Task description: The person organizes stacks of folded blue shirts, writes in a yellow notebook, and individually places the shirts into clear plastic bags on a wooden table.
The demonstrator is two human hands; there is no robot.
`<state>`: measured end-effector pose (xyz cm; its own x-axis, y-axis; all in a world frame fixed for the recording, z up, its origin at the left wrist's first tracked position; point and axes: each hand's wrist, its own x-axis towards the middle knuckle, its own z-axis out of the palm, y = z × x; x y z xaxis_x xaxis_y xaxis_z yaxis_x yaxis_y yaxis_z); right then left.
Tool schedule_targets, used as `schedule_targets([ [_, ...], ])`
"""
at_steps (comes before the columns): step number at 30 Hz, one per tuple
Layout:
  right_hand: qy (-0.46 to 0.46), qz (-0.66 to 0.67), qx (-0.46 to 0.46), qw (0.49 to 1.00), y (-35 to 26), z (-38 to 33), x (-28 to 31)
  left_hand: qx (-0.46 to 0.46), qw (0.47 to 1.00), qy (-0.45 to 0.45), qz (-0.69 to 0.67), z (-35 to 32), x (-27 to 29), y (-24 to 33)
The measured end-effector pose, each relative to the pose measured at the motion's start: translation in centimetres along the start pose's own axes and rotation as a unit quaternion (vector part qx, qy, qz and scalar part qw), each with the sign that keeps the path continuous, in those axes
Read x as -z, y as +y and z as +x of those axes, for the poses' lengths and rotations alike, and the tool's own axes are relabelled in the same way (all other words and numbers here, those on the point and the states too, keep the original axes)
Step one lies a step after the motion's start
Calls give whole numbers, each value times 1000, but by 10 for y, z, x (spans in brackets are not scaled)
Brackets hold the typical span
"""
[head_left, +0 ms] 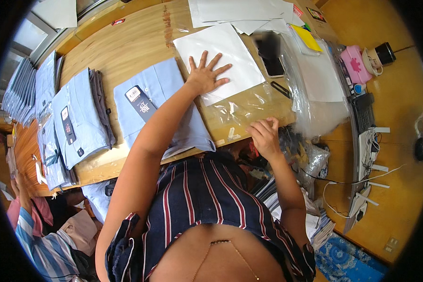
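Note:
My left hand lies flat with fingers spread on a white sheet of card that sits inside a clear plastic bag on the wooden table. My right hand pinches the near open edge of that bag at the table's front edge. Just left of the card lies a folded light blue shirt with a dark tag, partly under my left forearm.
More folded blue shirts in piles lie at the left. White sheets and a stack of clear bags sit at the back and right. A pink box, cables and another person's striped sleeve are nearby.

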<state>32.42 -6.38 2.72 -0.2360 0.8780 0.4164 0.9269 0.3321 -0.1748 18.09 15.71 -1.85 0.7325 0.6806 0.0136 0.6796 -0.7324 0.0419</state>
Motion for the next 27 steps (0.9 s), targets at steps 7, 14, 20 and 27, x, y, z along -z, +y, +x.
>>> schedule_targets([
  [7, 2, 15, -24, 1000, -2, -26, 0, -3, 998, 51, 30, 1, 11, 6],
  [14, 20, 134, -185, 973, 1, -22, -1, -126, 984, 41, -118, -67, 42, 65],
  [20, 5, 153, -375, 914, 10, -26, 0, -112, 960, 40, -254, -62, 18, 78],
  [27, 27, 411, -581, 702, 17, -60, 13, -121, 892, -7, -436, -71, 67, 138],
])
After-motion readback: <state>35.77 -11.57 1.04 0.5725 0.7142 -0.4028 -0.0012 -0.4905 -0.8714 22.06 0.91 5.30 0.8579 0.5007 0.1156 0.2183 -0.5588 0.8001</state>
